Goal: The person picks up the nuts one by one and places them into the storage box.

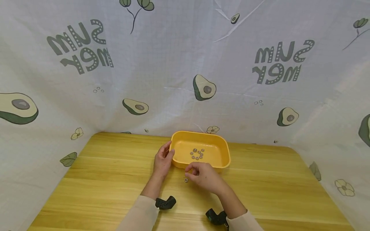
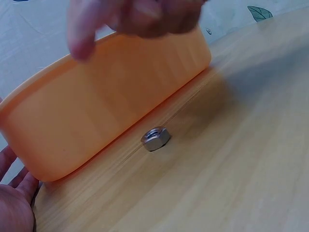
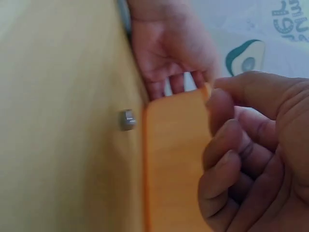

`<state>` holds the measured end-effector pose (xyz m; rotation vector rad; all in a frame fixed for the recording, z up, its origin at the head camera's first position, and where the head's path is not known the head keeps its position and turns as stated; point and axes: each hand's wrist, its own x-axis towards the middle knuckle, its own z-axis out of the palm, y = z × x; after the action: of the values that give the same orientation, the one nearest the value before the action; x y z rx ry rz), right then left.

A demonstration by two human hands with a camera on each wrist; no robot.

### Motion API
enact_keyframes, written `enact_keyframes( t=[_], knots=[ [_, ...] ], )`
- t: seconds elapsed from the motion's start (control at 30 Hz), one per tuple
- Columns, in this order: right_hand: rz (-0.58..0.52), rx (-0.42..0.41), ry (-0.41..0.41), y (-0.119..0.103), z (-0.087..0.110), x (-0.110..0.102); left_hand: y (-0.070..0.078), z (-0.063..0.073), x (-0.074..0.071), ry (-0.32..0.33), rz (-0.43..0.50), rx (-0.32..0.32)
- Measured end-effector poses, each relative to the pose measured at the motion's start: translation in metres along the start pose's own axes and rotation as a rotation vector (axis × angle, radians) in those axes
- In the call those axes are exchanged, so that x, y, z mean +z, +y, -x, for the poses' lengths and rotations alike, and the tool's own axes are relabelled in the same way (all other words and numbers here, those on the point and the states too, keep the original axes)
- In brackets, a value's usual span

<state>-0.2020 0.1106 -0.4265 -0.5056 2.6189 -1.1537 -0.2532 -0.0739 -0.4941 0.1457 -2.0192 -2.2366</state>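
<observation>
A yellow-orange plastic tub sits on the table, with several hex nuts lying loosely on its floor. My left hand rests against the tub's left end, fingers along the outer wall and thumb at the rim. One metal nut lies flat on the wood just in front of the tub. My right hand hovers by the tub's front wall, close to that nut. Its thumb and index finger are bent near each other, and no object shows between them. In the right wrist view its other fingers are loosely curled.
The wooden table extends to both sides of the tub. A white printed cloth hangs right behind the table and along its sides. Black wrist cameras are strapped at both sleeves.
</observation>
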Motion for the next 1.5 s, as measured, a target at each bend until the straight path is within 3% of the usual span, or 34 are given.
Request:
enact_keyframes(
  t=[0.27,0.67,1.03,1.5],
  knots=[
    [0.089,0.005,-0.064,0.017,0.000,0.016,0.000,0.001,-0.001,-0.008,0.011,0.000],
    [0.188,0.017,-0.022,0.021,-0.001,0.025,0.000,0.001,-0.001,-0.006,0.019,0.000],
    [0.234,0.020,0.000,0.020,0.000,0.026,0.001,0.000,-0.001,0.000,0.020,-0.001],
    [0.216,0.002,0.003,0.020,0.001,0.027,-0.001,0.000,-0.001,-0.006,0.025,0.000]
  ],
)
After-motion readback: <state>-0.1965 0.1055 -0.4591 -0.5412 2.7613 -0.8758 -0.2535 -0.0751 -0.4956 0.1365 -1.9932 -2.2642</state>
